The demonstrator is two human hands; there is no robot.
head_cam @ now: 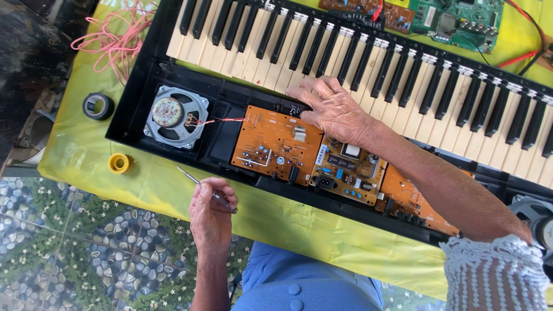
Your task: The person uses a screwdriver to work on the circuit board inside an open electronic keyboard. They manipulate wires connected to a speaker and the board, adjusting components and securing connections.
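The left hand (212,214) is holding a thin screwdriver (199,185), fingers wrapped tight around it, near the table edge; the right hand (329,106) is lying flat, fingers spread apart, on the open keyboard (368,63) by the orange boards (276,144).

A yellow-green plastic cloth (86,150) covers the table and serves as the reference. On its upper left corner lies a loose tangle of pink wire (118,34). Below that, near the left edge, sits a roll of black tape (98,106); a smaller yellow roll (120,163) lies nearer the front edge. At the cloth's far right end rest green and brown bare circuit boards (455,20) with red leads (518,57). Below the cloth's front edge, a pebble-patterned floor (98,253) shows.
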